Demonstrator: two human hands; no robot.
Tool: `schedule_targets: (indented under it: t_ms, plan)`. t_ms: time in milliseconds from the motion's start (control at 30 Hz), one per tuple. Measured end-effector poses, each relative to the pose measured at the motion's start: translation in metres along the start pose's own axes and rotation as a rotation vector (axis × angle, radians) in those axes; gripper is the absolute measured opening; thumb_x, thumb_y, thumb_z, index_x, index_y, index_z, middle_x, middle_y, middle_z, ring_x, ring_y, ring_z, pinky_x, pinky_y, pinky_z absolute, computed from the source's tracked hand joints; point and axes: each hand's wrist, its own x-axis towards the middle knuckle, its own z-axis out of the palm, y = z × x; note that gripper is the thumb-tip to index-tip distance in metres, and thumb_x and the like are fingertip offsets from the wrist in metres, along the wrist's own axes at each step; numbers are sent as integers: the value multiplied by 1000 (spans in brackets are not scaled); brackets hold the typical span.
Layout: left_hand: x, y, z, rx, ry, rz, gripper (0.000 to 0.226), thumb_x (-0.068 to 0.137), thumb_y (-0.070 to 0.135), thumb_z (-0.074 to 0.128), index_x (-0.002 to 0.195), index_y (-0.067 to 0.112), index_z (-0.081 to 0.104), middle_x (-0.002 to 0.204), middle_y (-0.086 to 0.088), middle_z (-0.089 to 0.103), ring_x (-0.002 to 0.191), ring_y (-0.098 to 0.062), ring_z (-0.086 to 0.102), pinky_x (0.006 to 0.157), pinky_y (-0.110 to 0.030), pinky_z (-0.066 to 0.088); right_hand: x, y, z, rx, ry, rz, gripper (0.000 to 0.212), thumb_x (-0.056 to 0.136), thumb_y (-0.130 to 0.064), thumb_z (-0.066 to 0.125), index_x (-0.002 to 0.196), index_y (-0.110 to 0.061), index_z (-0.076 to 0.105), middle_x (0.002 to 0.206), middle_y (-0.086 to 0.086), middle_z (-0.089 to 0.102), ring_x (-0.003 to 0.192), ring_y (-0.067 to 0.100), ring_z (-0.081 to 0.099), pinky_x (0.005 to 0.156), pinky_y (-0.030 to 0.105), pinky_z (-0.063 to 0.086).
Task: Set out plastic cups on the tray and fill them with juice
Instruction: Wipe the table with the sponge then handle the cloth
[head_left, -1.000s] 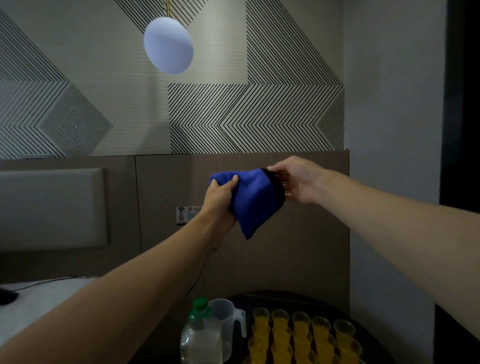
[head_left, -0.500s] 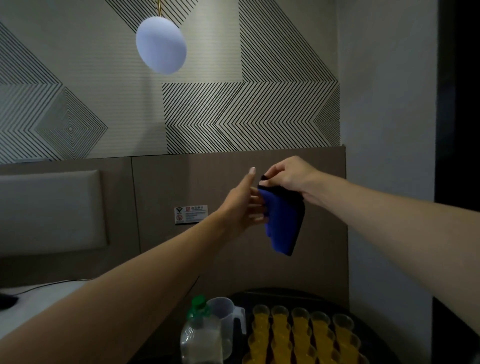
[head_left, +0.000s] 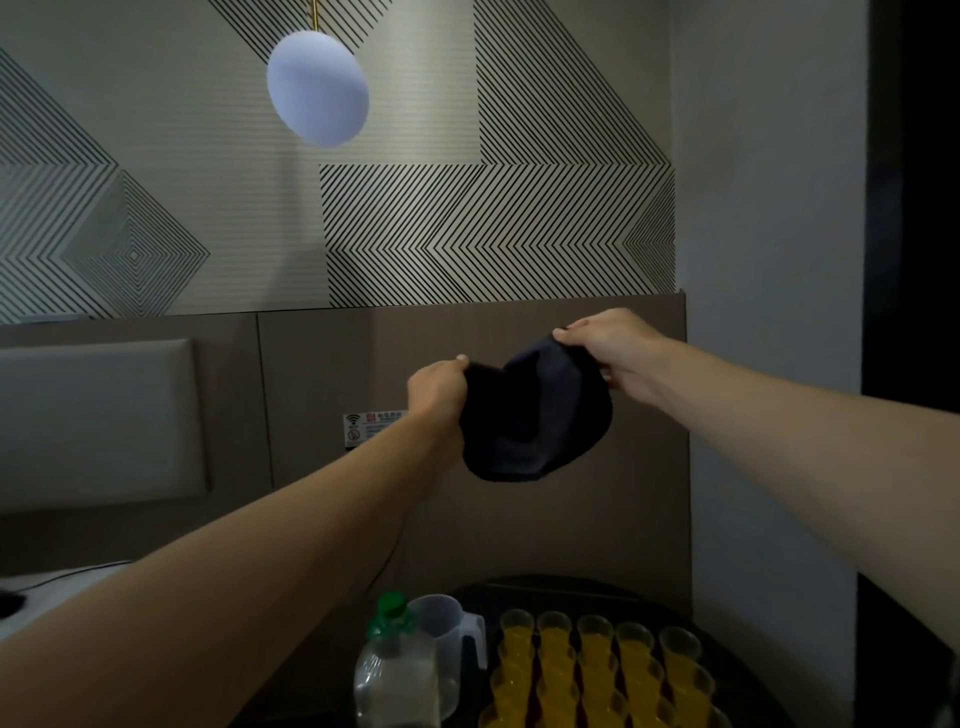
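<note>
Clear plastic cups (head_left: 592, 670) filled with orange juice stand packed in rows on a dark round tray (head_left: 561, 587) at the bottom of the view. The back row holds five cups; at least three more rows sit in front of it, but the lower edge cuts them off, so the full count cannot be told. The tray's front half is also out of view.

Just left of the tray stands one clear measuring jug (head_left: 444, 631) with its handle toward the cups. In front of the jug is one clear bottle (head_left: 395, 670) with a green cap; its base is cut off, and whether it touches the jug is hard to tell.

High above the cups, both bare arms reach forward and hold one dark cloth (head_left: 535, 415) in the air, well apart from everything below. The left hand (head_left: 436, 389) is closed around the cloth's left edge, thumb on top. The right hand (head_left: 615, 353) pinches the upper right edge between thumb and fingers. The cloth sags between them and hides most of the fingers.

Open air lies between cloth and cups. Behind is a brown panel with one small sign (head_left: 371, 428), half hidden by the left arm. One round pale lamp (head_left: 317, 88) hangs at upper left before striped wallpaper. The right side is dim.
</note>
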Motion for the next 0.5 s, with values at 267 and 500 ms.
schedule_targets:
  t_ms: [267, 500]
  plan:
    - [20, 24, -36, -62, 136, 118, 13, 98, 27, 66, 94, 15, 69, 114, -12, 69, 105, -32, 67, 96, -48, 57, 6, 0, -19, 234, 154, -23, 12, 96, -19, 70, 91, -10, 62, 100, 8, 67, 84, 19, 65, 62, 28, 52]
    - [15, 36, -45, -94, 39, 265, 21, 98, 29, 64, 106, 11, 71, 102, -10, 71, 98, -23, 66, 78, -34, 63, 7, 2, -21, 134, 204, -181, 19, 100, -33, 63, 87, -19, 60, 89, -4, 60, 81, 8, 51, 72, 22, 38]
